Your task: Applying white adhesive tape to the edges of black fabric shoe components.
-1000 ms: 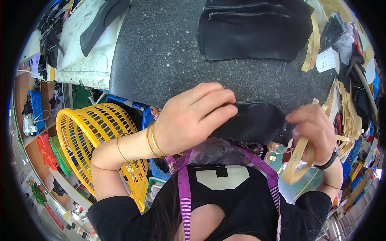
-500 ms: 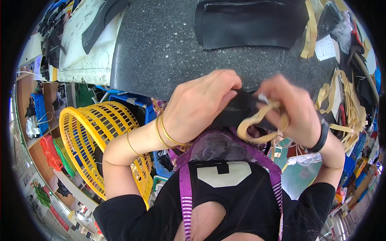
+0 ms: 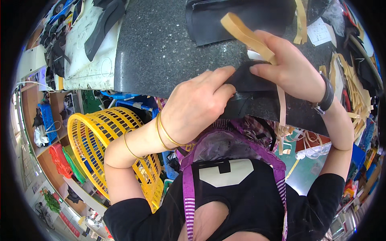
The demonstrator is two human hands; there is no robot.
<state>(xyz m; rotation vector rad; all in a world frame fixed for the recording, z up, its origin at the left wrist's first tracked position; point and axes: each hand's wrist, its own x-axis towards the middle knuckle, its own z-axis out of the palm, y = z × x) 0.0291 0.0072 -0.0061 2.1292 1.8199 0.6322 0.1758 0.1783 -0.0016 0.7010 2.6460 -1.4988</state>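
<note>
Near the front edge of the dark speckled worktop (image 3: 157, 52), a black leather-like piece (image 3: 242, 80) lies between my hands. My left hand (image 3: 201, 96) pinches its left edge between thumb and fingers. A tan tape strip (image 3: 247, 36) runs through my right hand (image 3: 293, 70), which is closed on it with the thumb resting over the black piece. One end of the strip loops up and away above the worktop; a paler length hangs below the palm. Something small and white shows under the strip by my right fingers.
Black flat pieces (image 3: 237, 20) are stacked at the far side. More tan strips (image 3: 354, 84) hang at the right, near a white paper (image 3: 319, 32). A yellow plastic basket (image 3: 90, 140) leans at the lower left. A dark curved piece (image 3: 102, 30) lies on the white surface.
My right hand has moved up and away from me, carrying the tan tape strip, whose loop now points upward. My left hand stays on the black piece and has shifted slightly.
</note>
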